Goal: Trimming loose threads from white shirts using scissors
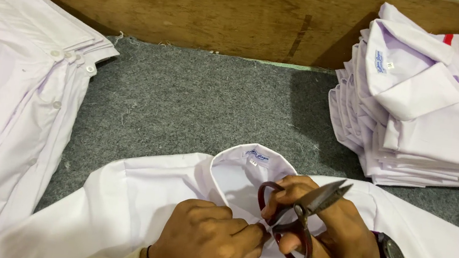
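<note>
A white collared shirt [132, 204] lies flat on the grey felt surface, collar toward the back, a small label inside the collar. My left hand [207, 243] pinches the fabric at the collar front, fingers closed on it. My right hand [338, 238], wearing a dark wristwatch with a purple strap, holds dark red-handled scissors [303, 214]. The blades are nearly closed and point up and to the right, away from the shirt. The two hands touch at the collar front.
A stack of folded white shirts [436, 108] stands at the back right. More white shirts [12, 96] are spread in a pile along the left. A wooden board [210, 4] runs across the back. Grey felt [198, 102] covers the table.
</note>
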